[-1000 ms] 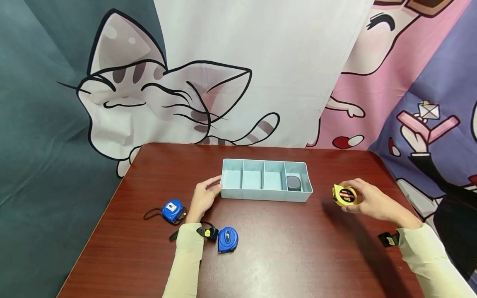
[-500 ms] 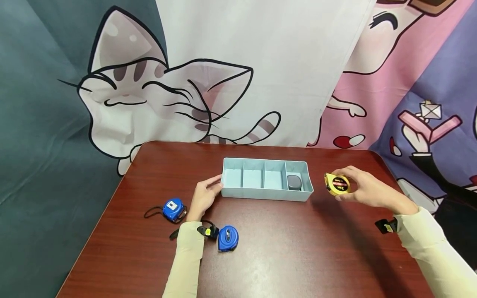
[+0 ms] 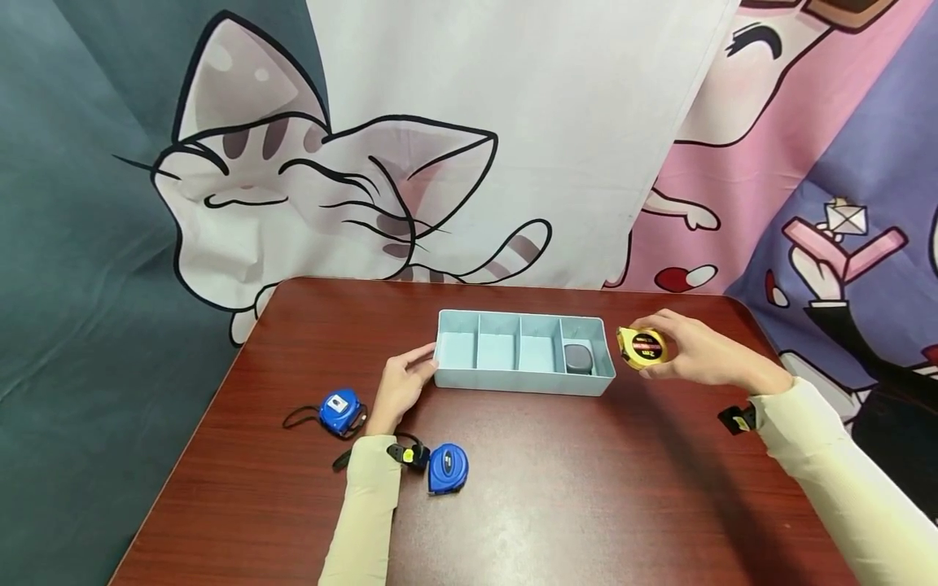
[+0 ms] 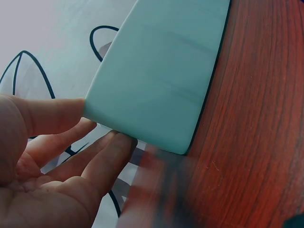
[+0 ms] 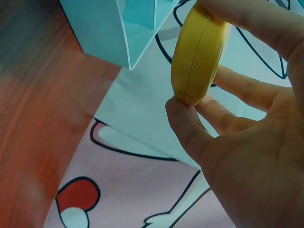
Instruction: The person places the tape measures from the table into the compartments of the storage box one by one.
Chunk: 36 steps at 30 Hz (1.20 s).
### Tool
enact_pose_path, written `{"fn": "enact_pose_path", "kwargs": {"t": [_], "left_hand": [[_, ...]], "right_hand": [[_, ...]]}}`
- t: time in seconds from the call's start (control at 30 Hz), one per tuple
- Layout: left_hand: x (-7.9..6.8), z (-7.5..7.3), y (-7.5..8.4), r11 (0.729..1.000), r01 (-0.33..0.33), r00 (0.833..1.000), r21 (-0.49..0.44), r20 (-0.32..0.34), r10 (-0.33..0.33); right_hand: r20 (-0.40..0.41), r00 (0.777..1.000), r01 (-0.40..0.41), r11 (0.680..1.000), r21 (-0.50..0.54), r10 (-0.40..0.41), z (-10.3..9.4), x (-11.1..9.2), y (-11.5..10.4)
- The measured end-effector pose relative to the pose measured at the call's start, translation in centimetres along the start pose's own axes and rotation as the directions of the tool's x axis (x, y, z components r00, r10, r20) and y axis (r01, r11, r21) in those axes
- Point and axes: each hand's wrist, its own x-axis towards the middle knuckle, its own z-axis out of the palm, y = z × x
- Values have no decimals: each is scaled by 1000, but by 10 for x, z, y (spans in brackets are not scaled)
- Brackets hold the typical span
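Note:
My right hand (image 3: pixel 699 350) holds a yellow tape measure (image 3: pixel 642 348) by its edges, between thumb and fingers. It is in the air just right of a light blue box (image 3: pixel 513 380) with several compartments. In the right wrist view the tape measure (image 5: pixel 197 57) shows edge-on, apart from the box (image 5: pixel 97 33). My left hand (image 3: pixel 399 391) touches the box's left end with its fingertips. The left wrist view shows the thumb at a corner of the box (image 4: pixel 156 80) and fingertips (image 4: pixel 124 138) against its end. A grey rounded object (image 3: pixel 578 359) sits in the rightmost compartment.
On the brown table (image 3: pixel 557 488) lie two blue tape measures: one (image 3: pixel 341 413) with a black strap, left of my left forearm, the other (image 3: pixel 448 470) just right of my left wrist. A cartoon-printed cloth (image 3: pixel 572 146) hangs behind the table's far edge.
My right hand has brought the yellow tape measure leftward and slightly farther back, close to the box's right end. My left hand, the box and the blue tape measures stay put.

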Motion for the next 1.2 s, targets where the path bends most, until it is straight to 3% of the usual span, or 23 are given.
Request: {"fn": "enact_pose_path", "kwargs": {"t": [0.47, 0.57, 0.83, 1.07, 1.2], "left_hand": [[-19, 0, 33, 999, -21, 1000, 40, 0, 21], [-17, -1, 31, 1000, -11, 1000, 29, 6, 11], [-1, -1, 5, 1000, 4, 1000, -5, 6, -4], [-1, 0, 1, 999, -45, 999, 27, -6, 45], [-2, -1, 5, 999, -41, 999, 11, 9, 41]], "right_hand": [[88, 994, 65, 996, 60, -70, 8, 57, -18], [97, 993, 63, 996, 62, -69, 11, 66, -22], [132, 989, 55, 997, 61, -63, 17, 90, -28], [165, 982, 79, 995, 56, -87, 27, 111, -37], [153, 984, 79, 996, 50, -86, 35, 119, -41]]}}
